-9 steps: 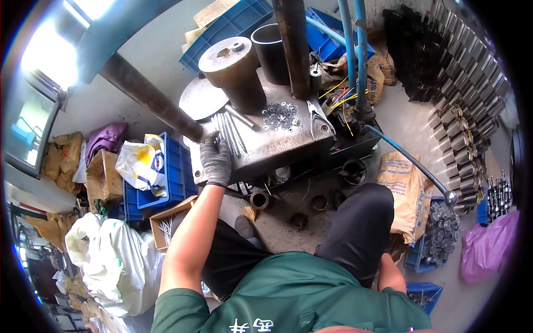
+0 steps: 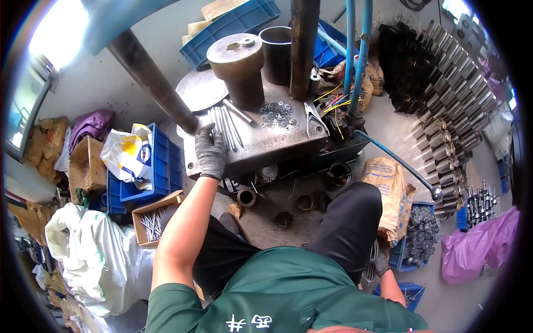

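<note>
My left hand [image 2: 210, 152], in a grey glove, lies on the near left corner of a thick metal press table [image 2: 261, 145], fingers stretched out and a little apart. Right beside its fingertips is a row of thin metal rods [image 2: 226, 129], with a thicker rod [image 2: 239, 112] behind them. A pile of small metal nuts or rings [image 2: 278, 114] lies further right, then a pair of pliers [image 2: 315, 120]. My right hand [image 2: 381, 265], also gloved, hangs low beside my right thigh near some metal parts; its fingers are too small and partly hidden to read.
A flanged metal cylinder [image 2: 236, 66] and dark posts stand on the table. A blue-handled lever [image 2: 397, 158] with a ball end reaches right. Blue crates [image 2: 158, 166], a cardboard box of rods [image 2: 150, 226] and a white sack [image 2: 91, 255] are left; a paper sack [image 2: 386, 191] is right.
The whole view has shifted slightly. My right hand has come into sight beside the thigh, where only the forearm showed before. My left hand stays on the table corner by the rods.
</note>
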### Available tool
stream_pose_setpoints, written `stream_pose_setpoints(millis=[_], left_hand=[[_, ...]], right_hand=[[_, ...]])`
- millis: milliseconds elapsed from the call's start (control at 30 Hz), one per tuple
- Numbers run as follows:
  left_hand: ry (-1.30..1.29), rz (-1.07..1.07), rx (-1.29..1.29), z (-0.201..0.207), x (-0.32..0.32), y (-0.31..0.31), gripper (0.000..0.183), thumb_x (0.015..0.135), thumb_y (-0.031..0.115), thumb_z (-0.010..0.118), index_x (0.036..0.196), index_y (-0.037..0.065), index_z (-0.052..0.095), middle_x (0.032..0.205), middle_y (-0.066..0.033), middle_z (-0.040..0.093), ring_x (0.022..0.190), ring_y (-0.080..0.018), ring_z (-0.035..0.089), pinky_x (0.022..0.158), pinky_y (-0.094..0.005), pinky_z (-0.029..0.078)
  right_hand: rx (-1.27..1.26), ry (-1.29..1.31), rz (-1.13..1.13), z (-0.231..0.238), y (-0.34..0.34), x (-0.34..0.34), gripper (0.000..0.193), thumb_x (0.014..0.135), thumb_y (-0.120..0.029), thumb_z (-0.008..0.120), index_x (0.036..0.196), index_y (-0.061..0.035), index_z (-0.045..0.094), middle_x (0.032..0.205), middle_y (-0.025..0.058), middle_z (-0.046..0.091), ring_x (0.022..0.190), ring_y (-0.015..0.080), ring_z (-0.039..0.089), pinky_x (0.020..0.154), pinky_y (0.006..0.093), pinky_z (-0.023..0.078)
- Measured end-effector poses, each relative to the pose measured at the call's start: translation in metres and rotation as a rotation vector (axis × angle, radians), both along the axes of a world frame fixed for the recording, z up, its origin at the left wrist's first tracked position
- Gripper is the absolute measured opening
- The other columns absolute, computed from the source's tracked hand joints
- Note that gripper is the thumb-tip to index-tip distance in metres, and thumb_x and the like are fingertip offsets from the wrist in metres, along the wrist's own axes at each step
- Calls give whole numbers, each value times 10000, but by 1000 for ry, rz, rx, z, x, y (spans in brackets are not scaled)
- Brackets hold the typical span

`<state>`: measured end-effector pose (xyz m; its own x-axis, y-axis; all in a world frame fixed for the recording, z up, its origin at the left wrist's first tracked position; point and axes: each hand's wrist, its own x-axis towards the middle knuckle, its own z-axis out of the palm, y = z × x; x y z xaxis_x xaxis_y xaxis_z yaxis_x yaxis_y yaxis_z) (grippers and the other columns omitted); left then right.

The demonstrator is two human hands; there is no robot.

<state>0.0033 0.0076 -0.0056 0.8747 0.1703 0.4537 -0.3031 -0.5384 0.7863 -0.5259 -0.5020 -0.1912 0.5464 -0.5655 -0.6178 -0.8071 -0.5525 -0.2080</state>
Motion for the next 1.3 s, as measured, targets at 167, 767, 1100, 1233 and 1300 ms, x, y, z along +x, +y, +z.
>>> stream_pose_setpoints(millis=[167, 767, 1100, 1233, 1300], left_hand=[[-10, -30, -135, -16, 11, 9, 282, 956, 48, 654, 1237, 35, 672, 1103, -110, 636, 910, -204, 639, 842, -339, 538], [222, 82, -210, -1, 43, 17, 392, 931, 256, 737, 1251, 34, 698, 1224, -217, 694, 1149, -346, 669, 1040, -405, 496], [134, -161, 609, 37, 13, 7, 366, 821, 334, 750, 1126, 134, 778, 1462, -164, 579, 1388, -400, 462, 1173, -469, 389], [95, -131, 351, 23, 16, 17, 268, 823, 211, 721, 1051, 82, 778, 1390, -165, 626, 1335, -336, 541, 1139, -428, 449], [121, -142, 310, 19, 15, 16, 286, 854, 192, 703, 1098, 49, 749, 1360, -173, 629, 1287, -352, 564, 1124, -435, 455]], right_hand=[[389, -443, -289, 27, -33, -25, 825, 702, -48, 755, 1436, -43, 378, 1123, 78, 603, 943, 214, 603, 860, 331, 519], [1371, -1348, 309, 348, 233, 319, 588, 691, -56, 802, 1228, -51, 563, 910, 71, 583, 840, 176, 567, 719, 312, 468], [1048, -1689, 116, 235, 345, 504, 609, 728, 151, 664, 1279, -55, 505, 871, 43, 613, 697, 138, 631, 594, 292, 573], [856, -1594, 168, 201, 340, 513, 376, 781, 128, 684, 1075, -50, 532, 875, 35, 610, 706, 137, 658, 621, 290, 578], [822, -1512, 197, 185, 330, 518, 304, 792, 113, 702, 977, -61, 536, 878, 33, 610, 718, 137, 656, 644, 289, 579]])
